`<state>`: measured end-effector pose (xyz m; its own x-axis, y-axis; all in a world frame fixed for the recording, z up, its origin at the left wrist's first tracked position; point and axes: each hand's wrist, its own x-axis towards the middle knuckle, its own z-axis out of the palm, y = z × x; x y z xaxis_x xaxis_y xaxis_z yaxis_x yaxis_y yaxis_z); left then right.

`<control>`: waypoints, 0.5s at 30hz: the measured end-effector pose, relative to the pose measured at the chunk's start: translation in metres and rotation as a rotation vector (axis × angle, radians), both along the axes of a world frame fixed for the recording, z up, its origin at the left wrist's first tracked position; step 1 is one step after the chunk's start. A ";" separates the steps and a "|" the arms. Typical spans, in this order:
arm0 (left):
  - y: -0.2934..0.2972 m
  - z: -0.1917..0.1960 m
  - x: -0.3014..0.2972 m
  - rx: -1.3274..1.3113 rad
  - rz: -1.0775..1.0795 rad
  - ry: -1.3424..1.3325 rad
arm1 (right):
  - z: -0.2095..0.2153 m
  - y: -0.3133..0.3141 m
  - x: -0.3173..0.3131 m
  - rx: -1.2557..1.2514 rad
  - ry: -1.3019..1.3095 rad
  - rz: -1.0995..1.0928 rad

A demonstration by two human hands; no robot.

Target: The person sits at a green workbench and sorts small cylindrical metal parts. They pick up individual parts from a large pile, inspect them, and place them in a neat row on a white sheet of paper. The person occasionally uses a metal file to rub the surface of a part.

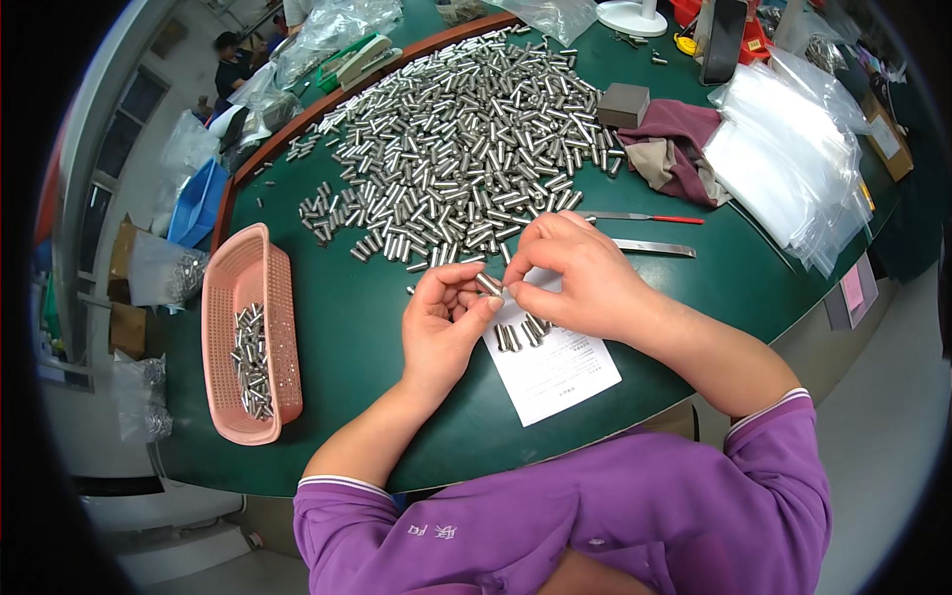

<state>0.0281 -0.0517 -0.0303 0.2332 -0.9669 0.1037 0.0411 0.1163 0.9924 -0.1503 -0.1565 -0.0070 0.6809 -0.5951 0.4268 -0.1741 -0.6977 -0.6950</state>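
Fingers (474, 297) of both hands pinch one small metal pin (488, 284) between them. The left hand (443, 322) and right hand (575, 273) meet above a white paper sheet (555, 372) near the green surface's (347, 327) front edge.

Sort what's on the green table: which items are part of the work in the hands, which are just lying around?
In use:
- left hand and right hand, both on one small metal cylinder
- pile of metal cylinders
- white paper sheet with a few cylinders
- pink basket holding cylinders

Lying about:
- clear plastic bags
- folded cloth
- red-handled tool
- small grey box
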 end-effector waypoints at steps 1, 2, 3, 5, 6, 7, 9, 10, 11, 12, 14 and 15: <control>0.001 0.000 0.004 -0.004 -0.020 -0.019 | 0.000 -0.001 0.000 -0.050 -0.020 -0.004; 0.001 0.000 0.006 -0.008 -0.013 -0.024 | 0.000 -0.002 0.001 -0.099 -0.040 -0.008; 0.001 0.000 0.007 -0.010 -0.007 -0.026 | 0.002 -0.002 0.001 -0.131 -0.045 -0.003; 0.000 0.002 0.008 -0.010 0.014 -0.012 | 0.007 -0.001 0.002 -0.177 -0.068 0.004; -0.001 0.002 0.006 -0.008 0.029 0.007 | 0.008 0.000 0.002 -0.200 -0.077 0.007; -0.002 0.003 0.005 -0.006 0.043 0.025 | 0.008 0.000 0.002 -0.208 -0.082 0.011; -0.003 0.003 0.006 -0.009 0.045 0.041 | 0.007 0.001 0.002 -0.226 -0.091 0.019; -0.003 0.003 0.006 -0.011 0.046 0.049 | 0.008 0.002 0.002 -0.230 -0.083 0.023; -0.003 0.003 0.006 -0.017 0.046 0.047 | 0.009 0.002 0.002 -0.234 -0.076 0.028; -0.003 0.002 0.006 -0.022 0.043 0.047 | 0.011 0.002 0.002 -0.238 -0.067 0.031; -0.004 0.001 0.007 -0.027 0.037 0.035 | 0.012 0.003 0.003 -0.295 -0.078 0.061; -0.003 0.001 0.009 -0.028 0.034 0.024 | 0.013 0.003 0.004 -0.325 -0.084 0.077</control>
<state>0.0371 -0.0549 -0.0297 0.2688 -0.9551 0.1247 0.0602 0.1458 0.9875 -0.1462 -0.1533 0.0056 0.6731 -0.3670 0.6421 -0.0639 -0.8938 -0.4438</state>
